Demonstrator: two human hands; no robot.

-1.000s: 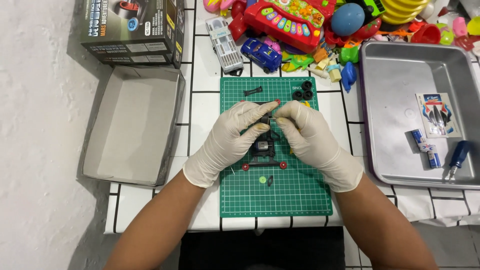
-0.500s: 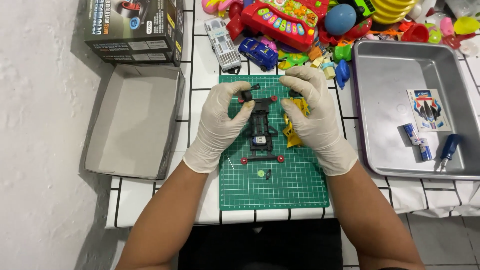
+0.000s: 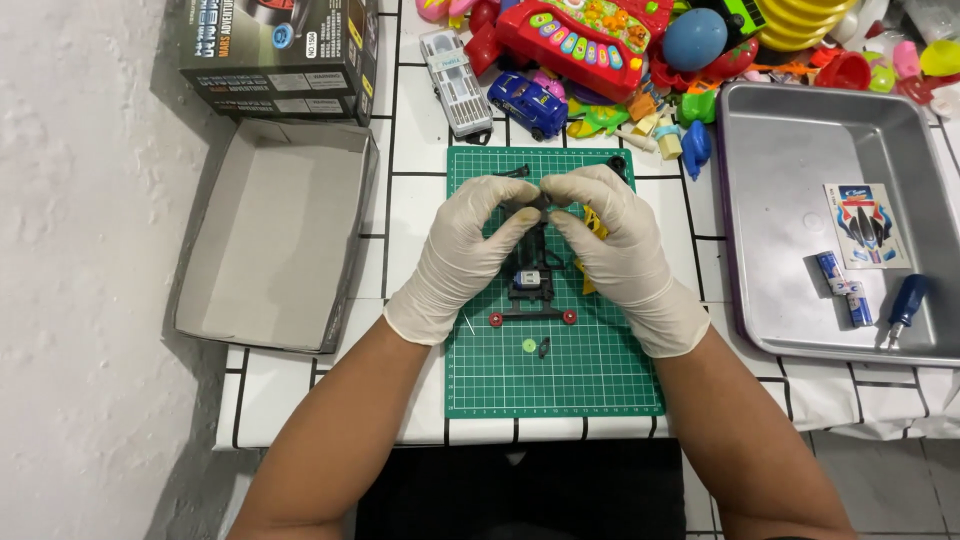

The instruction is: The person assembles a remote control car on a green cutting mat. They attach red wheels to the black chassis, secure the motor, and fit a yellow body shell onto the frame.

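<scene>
Two gloved hands (image 3: 470, 250) – one green mat (image 3: 600, 370), one tray (image 3: 790, 150), two boxes (image 3: 270, 240).

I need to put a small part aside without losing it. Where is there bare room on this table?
The near strip of the green cutting mat, below the small black chassis, is bare. So are the open cardboard box and the left half of the metal tray. The toy pile behind the mat is crowded.

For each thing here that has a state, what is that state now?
Cardboard box: open, empty.
Black toy car chassis: flat on the green cutting mat, body off.
Left hand: gloved, fingers pinching the chassis front.
Right hand: gloved, pinching the same spot.
Metal tray: holds a screwdriver.
</scene>
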